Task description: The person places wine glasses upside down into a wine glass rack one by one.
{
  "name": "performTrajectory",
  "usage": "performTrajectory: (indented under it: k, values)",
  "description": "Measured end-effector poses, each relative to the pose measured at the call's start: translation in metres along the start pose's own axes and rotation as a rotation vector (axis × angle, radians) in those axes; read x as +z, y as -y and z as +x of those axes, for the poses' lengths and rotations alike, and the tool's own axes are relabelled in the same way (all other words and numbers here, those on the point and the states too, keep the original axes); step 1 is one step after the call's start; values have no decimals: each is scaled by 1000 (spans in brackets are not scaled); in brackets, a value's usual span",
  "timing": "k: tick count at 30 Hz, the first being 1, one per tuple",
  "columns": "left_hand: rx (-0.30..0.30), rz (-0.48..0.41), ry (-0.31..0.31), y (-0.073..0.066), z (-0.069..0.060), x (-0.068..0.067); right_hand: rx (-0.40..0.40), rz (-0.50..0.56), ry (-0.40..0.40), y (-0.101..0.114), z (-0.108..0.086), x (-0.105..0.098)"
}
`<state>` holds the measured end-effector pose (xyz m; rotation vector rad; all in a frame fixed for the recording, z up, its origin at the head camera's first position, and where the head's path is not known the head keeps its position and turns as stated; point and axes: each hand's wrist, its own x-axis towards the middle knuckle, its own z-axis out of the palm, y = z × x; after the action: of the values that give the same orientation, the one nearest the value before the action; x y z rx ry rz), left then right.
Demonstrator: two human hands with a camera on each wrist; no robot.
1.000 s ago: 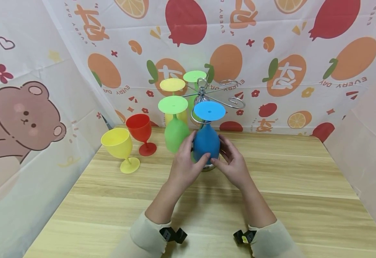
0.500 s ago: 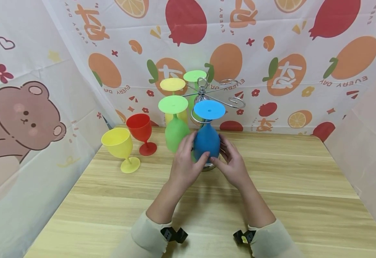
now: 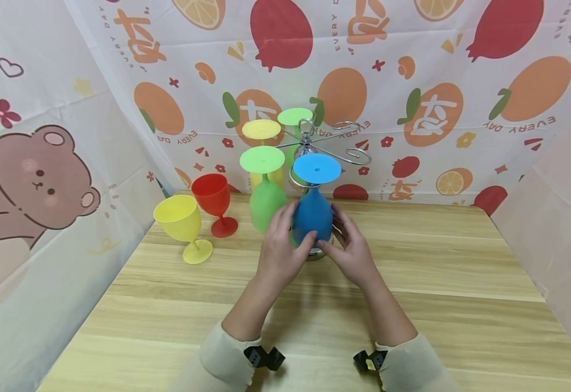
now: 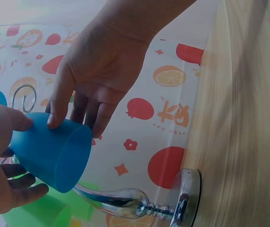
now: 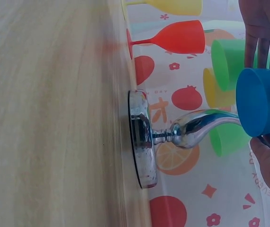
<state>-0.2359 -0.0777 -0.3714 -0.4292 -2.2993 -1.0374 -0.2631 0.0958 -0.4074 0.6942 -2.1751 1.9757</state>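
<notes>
A blue plastic goblet [image 3: 313,216] hangs upside down from the chrome rack [image 3: 307,142], its foot above the wire loop. My left hand [image 3: 283,244] grips the bowl from the left side, thumb in front. From the right side my right hand [image 3: 351,247] holds the same bowl, its thumb close to the other. The left wrist view shows the blue goblet's [image 4: 54,150] mouth facing down to the rack's base, with both hands around the bowl. Beside it hang a green goblet [image 3: 267,204], a yellow goblet [image 3: 261,129] and another green goblet [image 3: 295,116], partly hidden.
A yellow goblet [image 3: 180,218] and a red goblet [image 3: 213,195] stand upright on the wooden table [image 3: 437,283], left of the rack. Curled wire arms [image 3: 359,156] of the rack reach out to the right. A fruit-patterned cloth [image 3: 423,32] hangs behind.
</notes>
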Motion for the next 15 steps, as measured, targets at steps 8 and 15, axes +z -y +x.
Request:
performTrajectory:
  k: [8, 15]
  values:
    - [6, 2, -14, 1, -1, 0, -6, -2, 1, 1, 0, 1]
    - [5, 2, -11, 0, 0, -1, -5, -5, -3, 2, 0, 1]
